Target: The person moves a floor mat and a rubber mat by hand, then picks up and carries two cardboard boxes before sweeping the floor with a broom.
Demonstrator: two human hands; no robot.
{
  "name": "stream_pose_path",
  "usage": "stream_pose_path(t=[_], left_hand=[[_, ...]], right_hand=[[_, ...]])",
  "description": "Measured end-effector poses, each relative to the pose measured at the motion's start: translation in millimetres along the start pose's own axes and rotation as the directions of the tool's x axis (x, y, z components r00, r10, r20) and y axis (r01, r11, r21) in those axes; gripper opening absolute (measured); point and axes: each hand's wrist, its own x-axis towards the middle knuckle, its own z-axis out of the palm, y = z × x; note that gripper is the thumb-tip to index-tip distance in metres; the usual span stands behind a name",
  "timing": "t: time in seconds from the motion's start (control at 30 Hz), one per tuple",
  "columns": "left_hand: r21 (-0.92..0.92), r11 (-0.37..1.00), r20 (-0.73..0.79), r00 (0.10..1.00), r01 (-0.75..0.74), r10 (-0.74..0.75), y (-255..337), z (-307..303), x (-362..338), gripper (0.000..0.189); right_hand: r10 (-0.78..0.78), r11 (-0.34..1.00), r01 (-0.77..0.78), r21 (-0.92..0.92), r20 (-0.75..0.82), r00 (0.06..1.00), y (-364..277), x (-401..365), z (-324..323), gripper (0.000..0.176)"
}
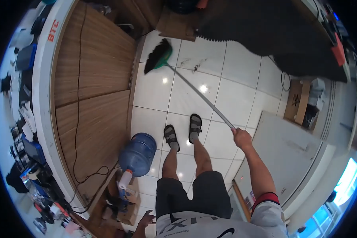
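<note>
My right hand (242, 139) is closed round the upper end of a long grey broom handle (202, 96). The handle runs up and left to a green broom head (165, 56) with black bristles, which is over the white tiled floor (151, 91) near the wooden cabinet. Dark bits of dirt (196, 66) lie on the tiles to the right of the broom head. Down by my left side, my left hand (147, 217) hangs beside my shorts with its fingers apart, holding nothing.
A blue water bottle (138, 154) stands left of my sandalled feet. Wooden cabinet doors (95, 71) line the left, with cables hanging across them. On the right are a white panel (279, 152) and a cardboard box (297, 101). Dark cloth (258, 27) hangs at the top.
</note>
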Motion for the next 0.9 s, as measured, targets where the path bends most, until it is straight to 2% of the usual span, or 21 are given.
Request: stream_pose_path(t=[0.07, 0.17, 0.2, 0.23, 0.27, 0.3, 0.33, 0.4, 0.47, 0.5, 0.57, 0.6, 0.67, 0.7, 0.73, 0.8, 0.83, 0.9], left_hand=[[0.008, 0.988, -0.018, 0.988, 0.157, -0.156, 36, 1, -18, 0.030], [0.019, 0.966, -0.038, 0.966, 0.256, -0.255, 31, -22, 9, 0.028], [0.038, 0.968, -0.036, 0.968, 0.248, -0.247, 44, -19, 9, 0.028], [0.165, 0.963, -0.080, 0.976, 0.213, -0.202, 54, -13, 4, 0.027], [0.292, 0.939, -0.121, 0.981, 0.181, -0.151, 68, -9, -1, 0.027], [0.308, 0.934, -0.123, 0.981, 0.180, -0.148, 72, -11, 0, 0.027], [0.561, 0.825, 0.030, 0.998, -0.061, 0.053, 74, -20, 3, 0.027], [0.748, 0.589, 0.235, 0.952, -0.305, 0.195, 82, -35, 14, 0.028], [0.459, 0.886, 0.069, 0.996, -0.074, 0.047, 86, -43, 20, 0.029], [0.480, 0.874, 0.055, 0.997, -0.070, 0.050, 102, -39, 14, 0.029], [0.444, 0.892, -0.126, 0.991, 0.086, -0.033, 150, -17, -11, 0.028], [0.463, 0.881, -0.144, 0.989, 0.098, -0.035, 158, -18, -27, 0.028], [0.335, 0.935, -0.249, 0.968, 0.119, -0.034, 167, -5, -35, 0.027], [0.293, 0.938, -0.259, 0.960, 0.186, -0.109, 160, -12, -33, 0.025], [0.295, 0.940, -0.239, 0.966, 0.171, -0.100, 155, -13, -28, 0.025], [0.373, 0.872, -0.238, 0.941, 0.317, -0.241, 154, -8, -24, 0.027], [0.396, 0.857, -0.243, 0.938, 0.329, -0.247, 160, -5, -26, 0.027], [0.525, 0.824, -0.125, 0.976, 0.216, -0.176, 170, 4, -29, 0.027]], right_hand=[[0.126, 0.990, -0.130, 0.044, 0.097, 0.987, 44, -36, 22, 0.049], [0.294, 0.951, -0.302, 0.061, 0.114, 0.949, 104, -114, 51, 0.048], [0.328, 0.941, -0.335, 0.049, 0.104, 0.939, 116, -138, 53, 0.047], [0.343, 0.935, -0.349, 0.057, 0.099, 0.934, 121, -159, 49, 0.047], [0.340, 0.930, -0.348, 0.123, 0.079, 0.937, 121, -177, 45, 0.045], [0.337, 0.921, -0.343, 0.187, 0.061, 0.939, 122, -187, 45, 0.042], [0.321, 0.920, -0.314, 0.234, 0.010, 0.947, 118, -186, 48, 0.041], [0.280, 0.926, -0.259, 0.276, -0.039, 0.959, 102, -149, 45, 0.042], [0.281, 0.898, -0.254, 0.360, -0.026, 0.959, 84, -70, 46, 0.051], [0.284, 0.890, -0.264, 0.372, -0.001, 0.959, 73, -30, 35, 0.055], [0.335, 0.833, -0.357, 0.422, 0.128, 0.933, 73, 9, 39, 0.058], [0.341, 0.818, -0.369, 0.442, 0.144, 0.929, 81, 1, 63, 0.058], [0.337, 0.820, -0.385, 0.423, 0.187, 0.923, 108, -42, 109, 0.059], [0.389, 0.807, -0.434, 0.401, 0.192, 0.901, 110, -74, 112, 0.058], [0.439, 0.793, -0.477, 0.380, 0.188, 0.879, 109, -101, 107, 0.058], [0.462, 0.751, -0.473, 0.461, 0.145, 0.875, 103, -126, 93, 0.055], [0.432, 0.766, -0.427, 0.481, 0.106, 0.896, 103, -114, 96, 0.053], [0.370, 0.773, -0.320, 0.549, 0.021, 0.929, 101, -54, 76, 0.053]])
